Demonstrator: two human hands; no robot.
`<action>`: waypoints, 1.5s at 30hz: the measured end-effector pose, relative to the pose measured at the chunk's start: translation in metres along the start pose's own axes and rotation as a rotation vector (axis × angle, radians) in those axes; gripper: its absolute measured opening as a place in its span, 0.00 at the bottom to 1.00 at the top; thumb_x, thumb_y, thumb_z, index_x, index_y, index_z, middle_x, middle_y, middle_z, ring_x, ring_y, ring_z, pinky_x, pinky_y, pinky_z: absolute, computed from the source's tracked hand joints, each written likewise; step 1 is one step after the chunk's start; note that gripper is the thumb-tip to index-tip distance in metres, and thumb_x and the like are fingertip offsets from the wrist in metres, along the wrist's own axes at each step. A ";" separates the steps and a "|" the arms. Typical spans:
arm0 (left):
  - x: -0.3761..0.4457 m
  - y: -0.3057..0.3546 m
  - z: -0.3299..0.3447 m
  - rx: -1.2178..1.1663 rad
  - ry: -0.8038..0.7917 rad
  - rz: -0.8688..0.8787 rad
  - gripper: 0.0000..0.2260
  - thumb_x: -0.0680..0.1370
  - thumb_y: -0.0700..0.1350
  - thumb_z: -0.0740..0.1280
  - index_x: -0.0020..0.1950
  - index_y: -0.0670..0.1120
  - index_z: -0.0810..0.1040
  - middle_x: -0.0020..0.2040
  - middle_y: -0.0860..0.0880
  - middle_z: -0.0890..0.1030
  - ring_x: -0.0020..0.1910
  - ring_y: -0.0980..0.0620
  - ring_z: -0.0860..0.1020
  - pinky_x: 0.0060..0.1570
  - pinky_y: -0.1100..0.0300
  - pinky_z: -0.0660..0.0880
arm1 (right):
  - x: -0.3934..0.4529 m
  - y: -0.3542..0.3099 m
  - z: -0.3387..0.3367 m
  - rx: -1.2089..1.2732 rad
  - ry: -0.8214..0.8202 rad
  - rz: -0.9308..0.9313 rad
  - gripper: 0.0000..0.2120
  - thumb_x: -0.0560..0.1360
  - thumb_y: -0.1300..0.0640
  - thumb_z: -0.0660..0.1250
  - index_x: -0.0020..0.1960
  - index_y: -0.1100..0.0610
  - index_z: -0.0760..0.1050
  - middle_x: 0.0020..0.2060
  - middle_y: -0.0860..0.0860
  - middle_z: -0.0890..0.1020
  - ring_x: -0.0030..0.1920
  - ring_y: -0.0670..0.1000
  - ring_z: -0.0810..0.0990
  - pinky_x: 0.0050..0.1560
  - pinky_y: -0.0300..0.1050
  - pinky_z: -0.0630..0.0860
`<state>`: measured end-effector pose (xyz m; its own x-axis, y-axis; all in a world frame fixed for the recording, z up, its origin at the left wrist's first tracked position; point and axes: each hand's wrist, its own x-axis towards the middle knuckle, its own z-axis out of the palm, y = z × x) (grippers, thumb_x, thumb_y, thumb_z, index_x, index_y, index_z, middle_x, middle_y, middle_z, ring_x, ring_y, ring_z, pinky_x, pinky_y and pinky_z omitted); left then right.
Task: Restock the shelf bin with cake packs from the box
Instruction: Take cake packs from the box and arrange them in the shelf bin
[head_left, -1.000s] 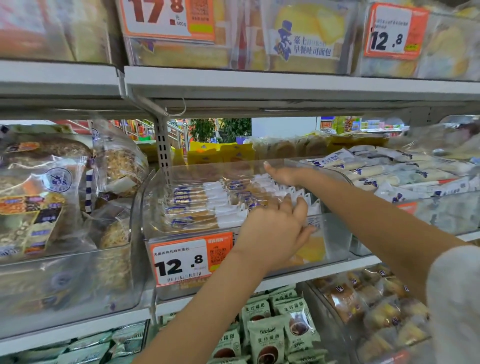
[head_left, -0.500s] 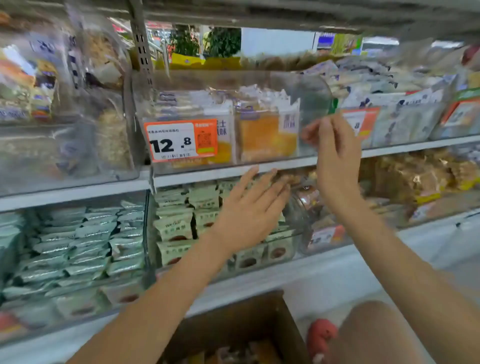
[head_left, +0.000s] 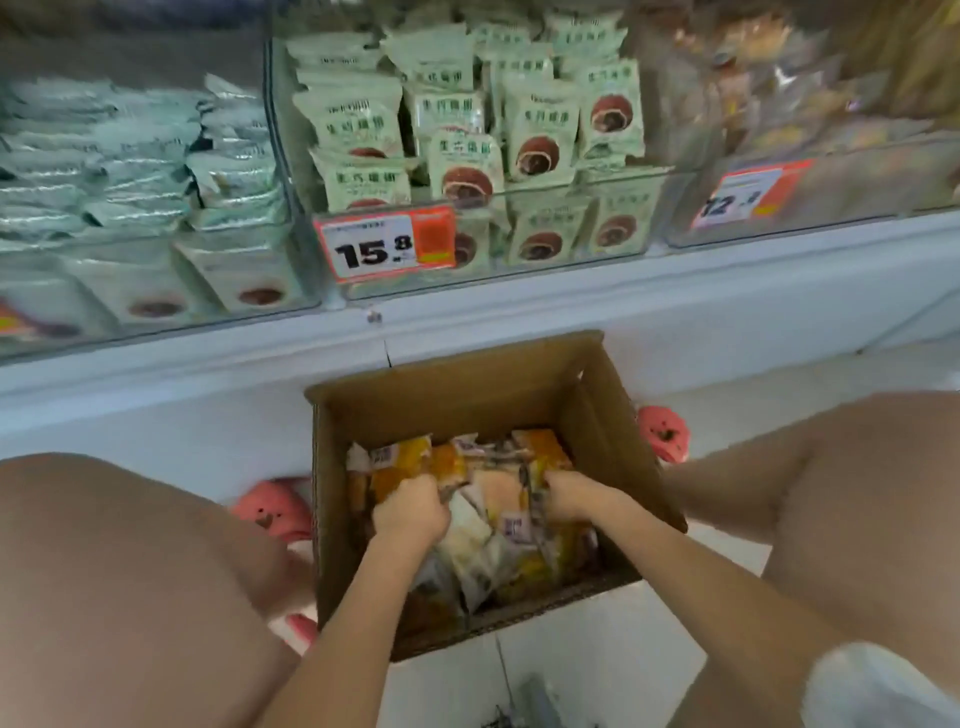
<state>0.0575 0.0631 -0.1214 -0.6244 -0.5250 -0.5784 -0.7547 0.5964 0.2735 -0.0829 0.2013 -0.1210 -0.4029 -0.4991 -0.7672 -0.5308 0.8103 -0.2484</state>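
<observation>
Head | left grip (head_left: 410, 512) clutching cake packs (head_left: 498, 499) | right grip (head_left: 574, 496) clutching packs in box (head_left: 457, 395)

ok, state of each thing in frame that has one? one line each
Box: open on the floor, partly filled with cake packs.
Cake packs: piled loose inside the box, sealed.
Left hand: in the box, fingers curled on a pack.
Right hand: in the box, fingers curled on a pack.
Green pack bin: stocked, price tag reads 15.8.
</observation>
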 end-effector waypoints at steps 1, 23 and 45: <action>0.002 -0.005 0.006 -0.022 -0.026 -0.020 0.10 0.80 0.50 0.59 0.56 0.47 0.73 0.54 0.45 0.79 0.51 0.44 0.78 0.46 0.53 0.76 | 0.009 -0.004 0.011 -0.051 -0.045 0.019 0.11 0.77 0.56 0.62 0.59 0.57 0.72 0.54 0.57 0.77 0.51 0.56 0.77 0.49 0.45 0.75; -0.013 -0.044 -0.002 -1.234 -0.376 -0.488 0.31 0.79 0.64 0.53 0.56 0.37 0.76 0.52 0.39 0.81 0.49 0.43 0.81 0.49 0.52 0.78 | 0.004 -0.017 0.044 0.304 0.281 -0.205 0.26 0.70 0.52 0.73 0.66 0.52 0.71 0.59 0.48 0.77 0.59 0.51 0.76 0.52 0.42 0.74; -0.047 0.022 -0.030 -1.604 -0.305 0.046 0.24 0.67 0.42 0.73 0.62 0.44 0.76 0.57 0.44 0.82 0.53 0.46 0.82 0.47 0.51 0.80 | -0.097 -0.027 0.008 1.337 0.241 -0.439 0.19 0.75 0.44 0.62 0.64 0.48 0.71 0.55 0.48 0.82 0.53 0.48 0.83 0.49 0.44 0.80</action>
<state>0.0640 0.0826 -0.0651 -0.7377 -0.2764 -0.6159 -0.2835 -0.7012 0.6542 -0.0242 0.2304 -0.0450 -0.5797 -0.7101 -0.3997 0.3919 0.1871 -0.9008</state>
